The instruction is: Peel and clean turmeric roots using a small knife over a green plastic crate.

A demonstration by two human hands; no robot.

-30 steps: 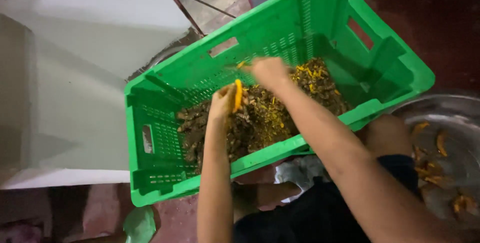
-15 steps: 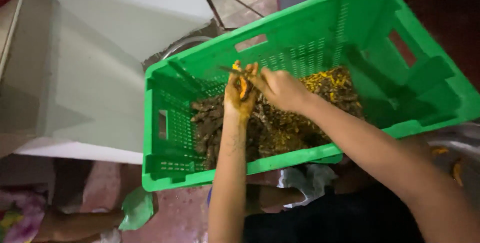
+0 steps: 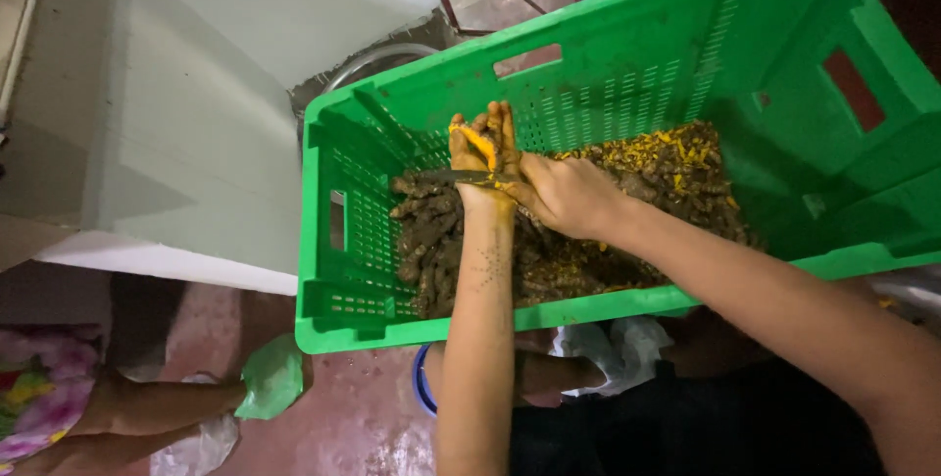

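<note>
Turmeric root (image 3: 477, 143) in left hand (image 3: 482, 157) grip, knife (image 3: 461, 178) in right hand (image 3: 569, 197), above root-heaped green crate (image 3: 627, 74).

Bright green slotted crate (image 3: 627, 74) w/ brown, muddy roots (image 3: 431, 241) & yellow-orange cut bits (image 3: 676, 152). Left hand (image 3: 482, 157) stained yellow, holding orange-yellow piece (image 3: 477, 143). Pale grey-white slab (image 3: 196, 123); reddish floor (image 3: 333, 417).
</note>
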